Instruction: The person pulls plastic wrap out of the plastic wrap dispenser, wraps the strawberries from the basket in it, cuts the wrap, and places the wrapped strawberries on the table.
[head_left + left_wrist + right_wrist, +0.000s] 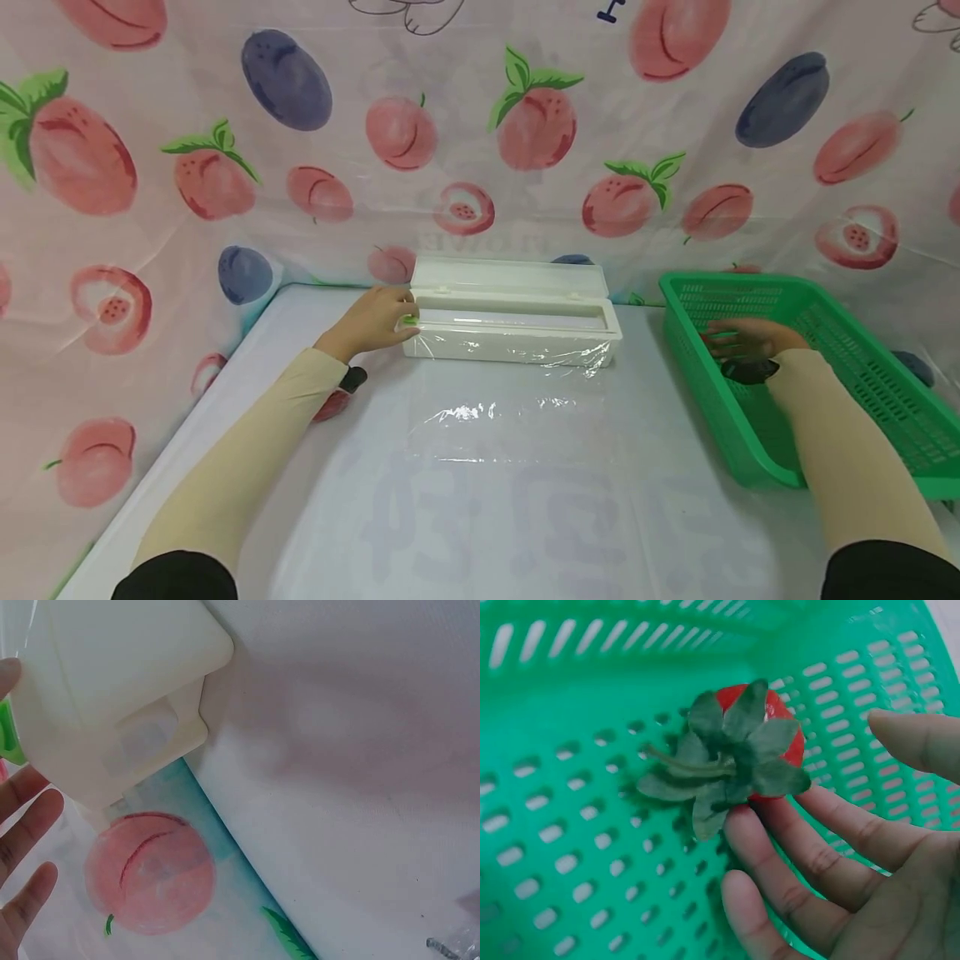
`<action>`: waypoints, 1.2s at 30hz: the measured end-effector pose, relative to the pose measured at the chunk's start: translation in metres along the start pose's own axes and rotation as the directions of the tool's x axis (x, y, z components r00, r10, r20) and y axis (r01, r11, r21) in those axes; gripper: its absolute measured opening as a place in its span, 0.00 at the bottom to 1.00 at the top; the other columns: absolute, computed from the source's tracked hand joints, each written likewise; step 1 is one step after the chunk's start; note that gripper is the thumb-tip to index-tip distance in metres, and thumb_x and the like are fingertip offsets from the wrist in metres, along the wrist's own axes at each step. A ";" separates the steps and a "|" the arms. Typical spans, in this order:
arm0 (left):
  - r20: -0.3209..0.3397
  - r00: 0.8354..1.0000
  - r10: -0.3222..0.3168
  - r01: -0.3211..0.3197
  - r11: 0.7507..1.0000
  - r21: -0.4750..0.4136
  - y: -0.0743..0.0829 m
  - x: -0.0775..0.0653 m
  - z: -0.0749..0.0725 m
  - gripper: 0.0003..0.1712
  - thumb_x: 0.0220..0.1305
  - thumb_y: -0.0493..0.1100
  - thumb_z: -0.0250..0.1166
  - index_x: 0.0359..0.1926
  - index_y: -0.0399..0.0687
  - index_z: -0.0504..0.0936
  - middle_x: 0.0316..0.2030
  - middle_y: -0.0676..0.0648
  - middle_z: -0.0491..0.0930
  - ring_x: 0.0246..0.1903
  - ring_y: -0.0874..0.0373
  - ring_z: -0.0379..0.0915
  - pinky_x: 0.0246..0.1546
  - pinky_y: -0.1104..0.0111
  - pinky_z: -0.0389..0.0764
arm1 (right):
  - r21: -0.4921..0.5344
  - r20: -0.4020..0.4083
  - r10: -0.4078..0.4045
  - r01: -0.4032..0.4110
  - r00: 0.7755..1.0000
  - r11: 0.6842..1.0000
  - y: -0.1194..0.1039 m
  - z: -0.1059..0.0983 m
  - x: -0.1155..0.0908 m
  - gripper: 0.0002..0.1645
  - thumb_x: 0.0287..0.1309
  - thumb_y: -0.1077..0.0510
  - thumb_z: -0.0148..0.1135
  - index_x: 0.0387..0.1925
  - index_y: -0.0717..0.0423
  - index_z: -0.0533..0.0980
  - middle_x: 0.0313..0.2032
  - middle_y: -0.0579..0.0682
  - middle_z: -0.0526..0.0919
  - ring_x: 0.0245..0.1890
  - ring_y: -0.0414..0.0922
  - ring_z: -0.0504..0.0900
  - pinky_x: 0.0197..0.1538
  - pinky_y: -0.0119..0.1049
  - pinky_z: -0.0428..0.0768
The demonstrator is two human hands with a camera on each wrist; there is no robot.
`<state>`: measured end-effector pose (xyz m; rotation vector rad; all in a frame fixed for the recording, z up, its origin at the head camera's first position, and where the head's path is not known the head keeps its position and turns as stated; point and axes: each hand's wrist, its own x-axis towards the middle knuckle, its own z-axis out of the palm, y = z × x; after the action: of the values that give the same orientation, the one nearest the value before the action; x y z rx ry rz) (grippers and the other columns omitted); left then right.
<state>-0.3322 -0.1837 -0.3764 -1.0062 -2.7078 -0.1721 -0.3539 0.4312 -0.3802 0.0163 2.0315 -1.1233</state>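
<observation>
Reaching into the green basket (862, 367), the right hand (855, 877) lies open, straight fingertips touching a strawberry (754, 750) (leafy cap up) on the basket floor. Left of the basket, the left hand (371, 321) rests relaxed-fingered against the cling-film dispenser (513, 321).

A red strawberry (761, 742) with a leafy green cap (leaves facing up) lies inside the green basket (885, 392), right of the open white cling-film dispenser (513, 321).
</observation>
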 end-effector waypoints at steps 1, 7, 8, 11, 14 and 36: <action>0.001 1.000 0.000 0.000 1.000 0.001 0.000 0.000 0.000 0.10 0.54 0.48 0.68 0.34 0.48 0.84 0.40 0.46 0.79 0.44 0.49 0.74 0.51 0.54 0.71 | -0.010 0.003 0.003 -0.003 1.000 1.000 0.000 0.001 0.001 0.42 0.72 0.45 0.28 0.69 0.64 0.25 0.70 0.70 0.28 0.71 0.66 0.34 0.72 0.57 0.45; -0.005 1.000 0.003 -0.003 1.000 0.001 0.003 0.000 -0.002 0.10 0.53 0.48 0.69 0.33 0.48 0.83 0.40 0.45 0.79 0.43 0.49 0.74 0.50 0.54 0.71 | -0.044 0.022 0.012 -0.011 1.000 0.999 -0.003 0.005 0.008 0.42 0.72 0.47 0.29 0.68 0.66 0.23 0.69 0.71 0.26 0.70 0.67 0.32 0.72 0.56 0.45; -0.007 1.000 0.003 -0.003 1.000 0.000 0.003 -0.001 -0.003 0.10 0.53 0.48 0.69 0.33 0.48 0.83 0.40 0.45 0.79 0.43 0.49 0.74 0.50 0.54 0.71 | -0.048 0.027 0.013 -0.012 1.000 0.999 -0.004 0.005 0.008 0.41 0.73 0.47 0.28 0.68 0.66 0.22 0.69 0.71 0.25 0.70 0.67 0.32 0.72 0.56 0.45; -0.011 1.000 0.007 -0.007 1.000 0.000 0.004 -0.001 -0.003 0.10 0.52 0.48 0.69 0.32 0.48 0.83 0.39 0.45 0.79 0.42 0.49 0.74 0.50 0.54 0.71 | -0.045 0.029 0.023 -0.021 0.999 0.999 -0.005 0.006 0.010 0.41 0.73 0.48 0.27 0.67 0.66 0.21 0.69 0.71 0.24 0.70 0.67 0.30 0.72 0.56 0.44; -0.011 1.000 0.010 -0.010 1.000 0.003 0.004 -0.001 -0.003 0.10 0.52 0.48 0.69 0.32 0.48 0.83 0.39 0.45 0.79 0.42 0.49 0.74 0.49 0.54 0.71 | -0.060 0.023 0.016 -0.015 1.000 0.998 -0.005 0.007 0.012 0.39 0.73 0.49 0.27 0.68 0.68 0.23 0.69 0.71 0.26 0.70 0.67 0.31 0.73 0.55 0.46; 0.005 1.000 0.009 -0.009 1.000 0.018 0.003 0.000 -0.004 0.11 0.53 0.49 0.69 0.34 0.48 0.84 0.40 0.45 0.79 0.43 0.49 0.75 0.49 0.53 0.72 | -0.145 -0.013 -0.093 0.090 0.996 0.985 -0.009 0.013 0.016 0.37 0.73 0.56 0.35 0.68 0.74 0.33 0.69 0.73 0.29 0.70 0.67 0.39 0.70 0.51 0.59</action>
<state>-0.3296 -0.1817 -0.3727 -1.0146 -2.7040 -0.1437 -0.3601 0.4111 -0.3885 -0.1415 2.1452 -1.0325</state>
